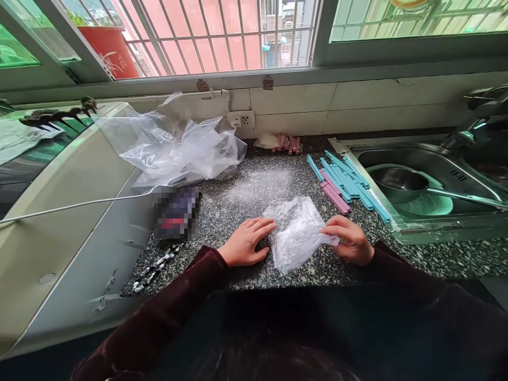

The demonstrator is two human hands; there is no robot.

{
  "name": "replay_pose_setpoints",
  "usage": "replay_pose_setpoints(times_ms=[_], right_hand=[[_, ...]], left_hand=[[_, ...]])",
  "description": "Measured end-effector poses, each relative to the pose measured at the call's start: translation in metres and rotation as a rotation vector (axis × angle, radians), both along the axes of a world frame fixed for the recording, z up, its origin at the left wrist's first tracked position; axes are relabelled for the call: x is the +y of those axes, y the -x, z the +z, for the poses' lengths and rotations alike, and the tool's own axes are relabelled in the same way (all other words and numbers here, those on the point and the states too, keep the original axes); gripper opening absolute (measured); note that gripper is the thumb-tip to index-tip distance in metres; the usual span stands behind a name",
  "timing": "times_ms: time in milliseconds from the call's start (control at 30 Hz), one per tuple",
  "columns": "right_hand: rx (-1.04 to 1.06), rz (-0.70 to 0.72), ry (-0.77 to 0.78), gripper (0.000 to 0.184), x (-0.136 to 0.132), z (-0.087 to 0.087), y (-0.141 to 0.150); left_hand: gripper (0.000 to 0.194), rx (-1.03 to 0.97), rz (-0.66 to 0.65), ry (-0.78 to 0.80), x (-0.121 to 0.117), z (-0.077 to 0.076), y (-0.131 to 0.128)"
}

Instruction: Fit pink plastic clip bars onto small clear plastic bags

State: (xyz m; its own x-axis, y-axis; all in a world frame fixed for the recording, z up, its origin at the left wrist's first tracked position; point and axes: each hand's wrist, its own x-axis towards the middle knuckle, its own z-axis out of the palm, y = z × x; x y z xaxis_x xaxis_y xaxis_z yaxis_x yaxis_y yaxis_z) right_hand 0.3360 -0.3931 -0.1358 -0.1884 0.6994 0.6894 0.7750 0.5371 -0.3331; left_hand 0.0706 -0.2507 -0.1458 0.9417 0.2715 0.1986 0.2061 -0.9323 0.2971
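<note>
A crumpled clear plastic bag (297, 233) lies on the speckled black stone counter in front of me. My left hand (248, 242) rests at its left edge, fingers stretched out and thumb apart, the fingertips touching the plastic. With thumb and fingers, my right hand (348, 241) pinches the bag's right corner. Just beyond that hand are several long, slim plastic strips that look like bag clips, some blue (345, 177) and some pink (333, 191). White powder (262, 182) is scattered over the counter behind the bag.
Large clear plastic bags (186, 148) are heaped at the back left. A dark phone-like object (177, 212), partly blurred, has a beaded strap (156, 269). Short pink pieces (289, 143) lie by the wall. On the right, a metal sink (397, 151) contains a pan (400, 182). A white cable (75, 205) crosses at left.
</note>
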Motion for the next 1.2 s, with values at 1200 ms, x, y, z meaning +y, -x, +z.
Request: replay_pose_setpoints(times_ms=[1200], right_hand=[[0.057,-0.262,0.401,0.03,0.024,-0.019,-0.023]], left_hand=[[0.024,-0.195,0.511,0.658,0.011,0.014,-0.058]])
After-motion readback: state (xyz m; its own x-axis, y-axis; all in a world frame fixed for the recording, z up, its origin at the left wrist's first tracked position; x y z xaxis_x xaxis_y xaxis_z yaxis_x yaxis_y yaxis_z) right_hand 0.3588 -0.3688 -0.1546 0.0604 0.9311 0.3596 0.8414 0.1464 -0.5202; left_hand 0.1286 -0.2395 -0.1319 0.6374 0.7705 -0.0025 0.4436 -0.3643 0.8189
